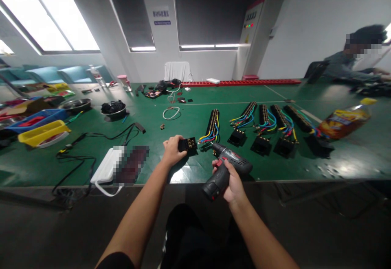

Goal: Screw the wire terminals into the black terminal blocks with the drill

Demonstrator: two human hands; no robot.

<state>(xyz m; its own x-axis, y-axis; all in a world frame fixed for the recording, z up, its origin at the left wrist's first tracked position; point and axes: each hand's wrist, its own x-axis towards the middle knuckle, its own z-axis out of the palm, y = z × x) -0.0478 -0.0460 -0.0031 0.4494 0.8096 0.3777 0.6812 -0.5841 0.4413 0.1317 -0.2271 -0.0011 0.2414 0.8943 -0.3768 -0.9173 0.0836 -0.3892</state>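
My left hand (174, 150) is closed around one end of a black terminal block (192, 144) with brass-coloured contacts, low over the green table. In my right hand (232, 179) is a dark grey cordless drill (233, 159), its bit pointing left toward the block but apart from it. Just beyond the bit lies a long black terminal strip (214, 120) with blue, yellow and red wires at its near end. Further right are several similar wired strips (265, 116), with black blocks (237, 137) in front of them.
A juice bottle (345, 120) lies tilted at the right. A white power bank (107, 165) and a blurred-out flat object sit near the front edge, left. Black cables, a yellow tray (44, 134) and metal bowls (113, 112) occupy the left side. A person (345, 65) sits at the far right.
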